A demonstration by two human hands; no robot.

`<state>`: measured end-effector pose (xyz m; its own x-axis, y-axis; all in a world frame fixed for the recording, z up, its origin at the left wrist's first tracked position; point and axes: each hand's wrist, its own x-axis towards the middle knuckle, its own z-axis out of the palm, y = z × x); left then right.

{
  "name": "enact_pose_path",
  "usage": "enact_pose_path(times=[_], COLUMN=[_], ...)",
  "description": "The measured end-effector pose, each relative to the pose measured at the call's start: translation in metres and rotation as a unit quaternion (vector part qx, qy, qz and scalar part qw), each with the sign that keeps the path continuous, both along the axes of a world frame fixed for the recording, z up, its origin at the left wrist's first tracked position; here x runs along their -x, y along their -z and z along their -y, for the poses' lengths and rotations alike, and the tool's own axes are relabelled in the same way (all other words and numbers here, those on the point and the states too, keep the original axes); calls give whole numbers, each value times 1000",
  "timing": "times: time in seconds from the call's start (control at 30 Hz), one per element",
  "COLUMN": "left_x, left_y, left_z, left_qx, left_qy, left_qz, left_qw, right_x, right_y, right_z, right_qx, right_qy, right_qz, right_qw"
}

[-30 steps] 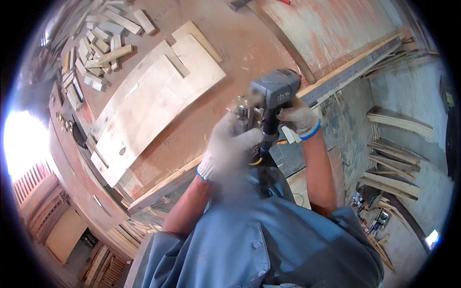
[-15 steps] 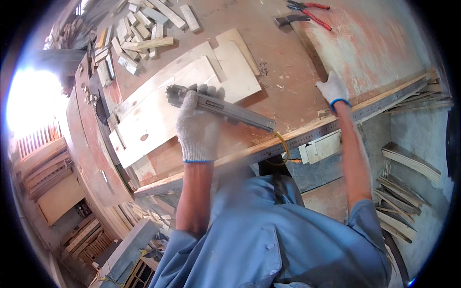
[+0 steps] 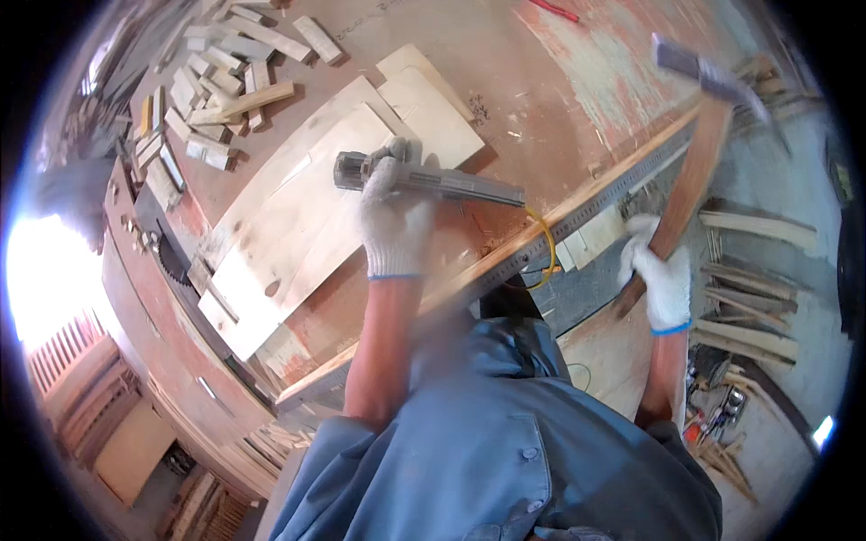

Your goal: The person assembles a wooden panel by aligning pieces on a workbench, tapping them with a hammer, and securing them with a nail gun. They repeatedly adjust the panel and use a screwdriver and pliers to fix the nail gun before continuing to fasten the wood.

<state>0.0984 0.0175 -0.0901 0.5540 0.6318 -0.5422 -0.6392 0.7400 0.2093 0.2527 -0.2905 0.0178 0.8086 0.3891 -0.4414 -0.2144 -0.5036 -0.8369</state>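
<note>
Hammer [image 3: 690, 180]: in the right grip [image 3: 663, 279], slanting forward and slightly right, head [image 3: 708, 77] farthest.
Right grip: closed round the lower handle [image 3: 678, 212].
Left grip [image 3: 394, 212]: closed round grey tool [image 3: 474, 188], over the surface [image 3: 550, 135].

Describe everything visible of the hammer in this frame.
The hammer has a brown, wooden-looking handle and a grey, metal-looking head, slightly blurred, blunt at one end and tapering to a curved point at the other. The gloved right hand grips it low, with the darker butt showing beyond the fist. It slants, head uppermost and leaning right, in front of the workbench's right-hand edge in view. Only the hand visibly touches it.
</note>
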Motion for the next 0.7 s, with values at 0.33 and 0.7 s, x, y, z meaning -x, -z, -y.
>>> enact_pose_path(times=[0.33,0.7], left_x=[13,38], left_y=[7,16], left_z=[-7,-18], left_qx=[-7,-81], left_qy=[95,174], left_qz=[98,121], left_qw=[991,974], right_x=[150,195], right_y=[-4,5], right_z=[-37,-87], right_qx=[60,160], right_qy=[37,-184], right_qz=[-57,26], right_qw=[996,969])
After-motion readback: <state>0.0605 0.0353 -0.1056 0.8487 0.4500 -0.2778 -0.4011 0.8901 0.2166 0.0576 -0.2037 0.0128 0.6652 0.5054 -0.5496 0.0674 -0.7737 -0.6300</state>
